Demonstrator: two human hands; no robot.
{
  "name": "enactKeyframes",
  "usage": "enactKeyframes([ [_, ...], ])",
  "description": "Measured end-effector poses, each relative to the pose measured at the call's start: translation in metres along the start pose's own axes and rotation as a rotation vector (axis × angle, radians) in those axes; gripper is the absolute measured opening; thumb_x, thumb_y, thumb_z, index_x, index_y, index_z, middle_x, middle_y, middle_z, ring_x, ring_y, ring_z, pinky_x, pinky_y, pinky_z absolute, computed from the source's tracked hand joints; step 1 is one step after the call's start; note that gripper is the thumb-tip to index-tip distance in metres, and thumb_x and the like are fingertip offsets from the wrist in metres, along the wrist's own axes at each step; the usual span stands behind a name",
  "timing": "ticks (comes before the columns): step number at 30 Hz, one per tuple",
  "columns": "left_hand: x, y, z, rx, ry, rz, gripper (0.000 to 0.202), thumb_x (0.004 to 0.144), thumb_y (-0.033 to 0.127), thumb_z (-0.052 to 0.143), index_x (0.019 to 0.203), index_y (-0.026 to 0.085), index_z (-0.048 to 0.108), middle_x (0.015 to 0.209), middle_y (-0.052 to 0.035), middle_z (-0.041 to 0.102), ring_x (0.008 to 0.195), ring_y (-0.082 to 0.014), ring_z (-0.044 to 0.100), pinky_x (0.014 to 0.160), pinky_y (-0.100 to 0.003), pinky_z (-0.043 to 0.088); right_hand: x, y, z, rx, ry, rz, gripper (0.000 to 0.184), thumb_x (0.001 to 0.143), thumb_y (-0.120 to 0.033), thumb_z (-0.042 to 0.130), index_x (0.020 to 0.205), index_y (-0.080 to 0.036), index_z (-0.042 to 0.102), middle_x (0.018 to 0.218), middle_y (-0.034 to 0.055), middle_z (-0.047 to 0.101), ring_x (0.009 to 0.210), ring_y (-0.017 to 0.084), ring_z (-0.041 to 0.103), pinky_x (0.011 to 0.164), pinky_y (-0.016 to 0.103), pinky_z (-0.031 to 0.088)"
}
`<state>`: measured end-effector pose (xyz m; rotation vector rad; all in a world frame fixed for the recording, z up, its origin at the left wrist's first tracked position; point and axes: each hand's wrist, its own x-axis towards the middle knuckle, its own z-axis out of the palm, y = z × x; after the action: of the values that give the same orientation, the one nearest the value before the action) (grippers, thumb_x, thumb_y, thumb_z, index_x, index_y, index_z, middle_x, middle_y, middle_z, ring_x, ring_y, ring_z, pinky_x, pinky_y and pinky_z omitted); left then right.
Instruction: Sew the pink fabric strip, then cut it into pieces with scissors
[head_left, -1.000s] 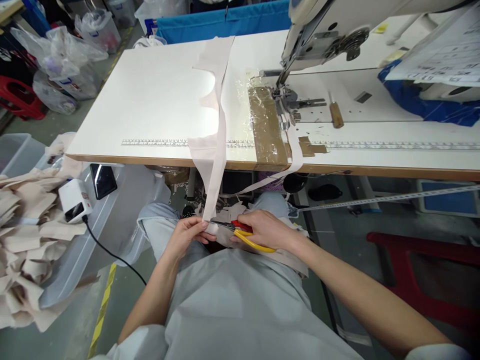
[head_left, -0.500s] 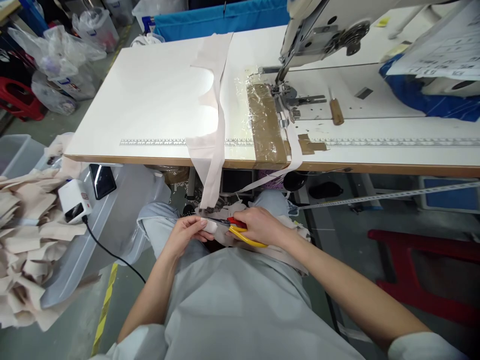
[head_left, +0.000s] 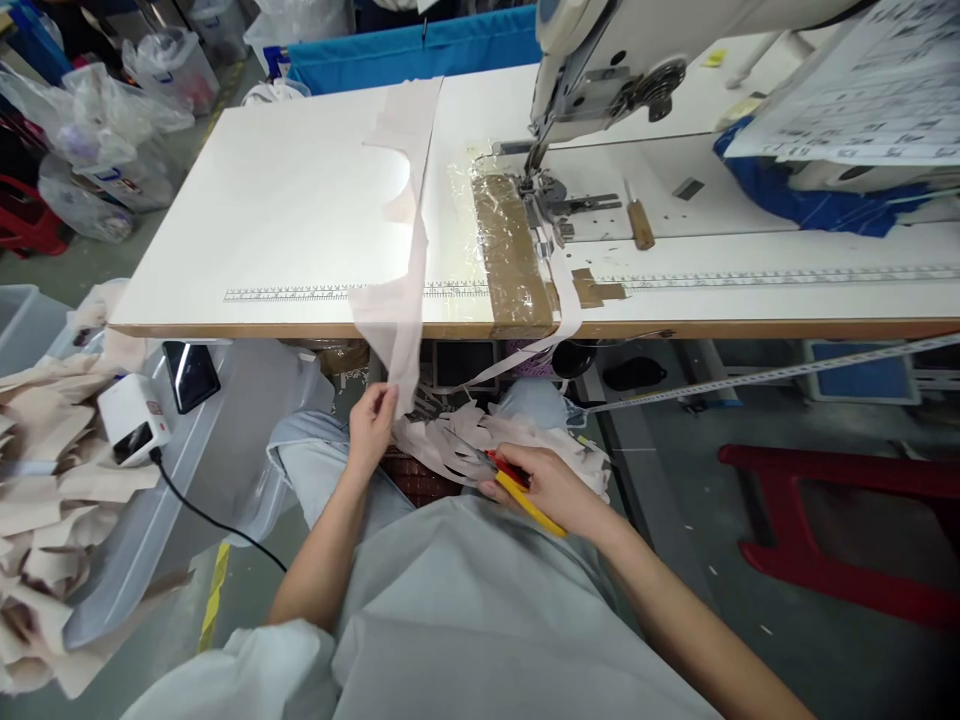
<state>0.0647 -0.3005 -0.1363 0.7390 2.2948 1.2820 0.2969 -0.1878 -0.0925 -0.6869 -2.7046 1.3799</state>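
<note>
My left hand (head_left: pixel 371 425) pinches the edge of a long pale pink fabric strip (head_left: pixel 405 320) that hangs over the table's front edge. The strip's far end lies across the white tabletop. In my right hand (head_left: pixel 555 485) is a pair of scissors (head_left: pixel 525 495) with red and yellow handles, its blades pointing up and left over my lap. Beneath the blades lies a heap of cut pale fabric pieces (head_left: pixel 442 450). A narrow pale band (head_left: pixel 568 300) runs from the sewing machine (head_left: pixel 600 90) down over the table edge.
A plastic bin (head_left: pixel 247 420) at the left holds many beige fabric pieces (head_left: pixel 67 480), a white device (head_left: pixel 135 420) and a phone (head_left: pixel 191 375). An awl (head_left: pixel 640 222) lies by the machine. A red stool (head_left: pixel 757 545) stands at the right.
My left hand has moved up the hanging strip, off the piece it held at the blades. My right hand has drawn the scissors down and right, away from the strip.
</note>
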Motion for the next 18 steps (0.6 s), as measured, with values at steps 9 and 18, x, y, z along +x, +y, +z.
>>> enactKeyframes([
  [9, -0.071, -0.026, -0.048, -0.101, -0.175, -0.310, 0.027, 0.082, 0.039, 0.055, 0.095, 0.016, 0.060, 0.053, 0.0019, 0.053, 0.050, -0.0168, 0.053, 0.054, -0.027, 0.044, -0.013, 0.012, -0.005, 0.165, -0.011, 0.112, 0.048, 0.080, -0.064, 0.057, 0.066, -0.020, 0.044, 0.061, -0.0028, 0.043, 0.057, 0.013, 0.039, 0.051, 0.023, 0.032],
  [18, -0.078, 0.065, -0.028, -0.194, -0.336, 0.119, 0.028, 0.082, 0.043, 0.064, 0.074, 0.017, 0.069, 0.085, -0.0062, 0.055, 0.072, -0.0132, 0.053, 0.057, -0.022, 0.040, -0.005, -0.009, -0.012, 0.221, -0.197, 0.090, 0.050, 0.080, -0.067, 0.054, 0.068, -0.020, 0.043, 0.064, -0.0030, 0.041, 0.060, 0.013, 0.037, 0.052, 0.023, 0.030],
])
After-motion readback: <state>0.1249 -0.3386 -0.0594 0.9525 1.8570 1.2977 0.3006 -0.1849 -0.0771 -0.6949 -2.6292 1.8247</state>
